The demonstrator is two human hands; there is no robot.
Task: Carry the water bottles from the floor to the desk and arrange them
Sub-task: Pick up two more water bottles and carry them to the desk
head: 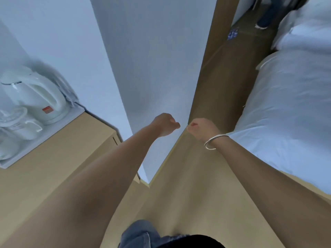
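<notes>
A pack of water bottles (232, 34) with blue caps lies far off on the brown floor, near the top right. Both my arms stretch forward over the floor. My left hand (166, 124) is curled into a loose fist and holds nothing. My right hand (201, 128), with a silver bangle on its wrist, is also curled and holds nothing. The two hands are close together, a small gap between them. The desk (59, 151) is a tan wooden surface at the left.
A white kettle (37, 97) and white cups (21, 126) stand on a tray (23, 154) on the desk. A white wall corner (152, 68) juts out ahead. A bed with white linen (290, 104) fills the right. Another person's legs (265, 17) show at the far top.
</notes>
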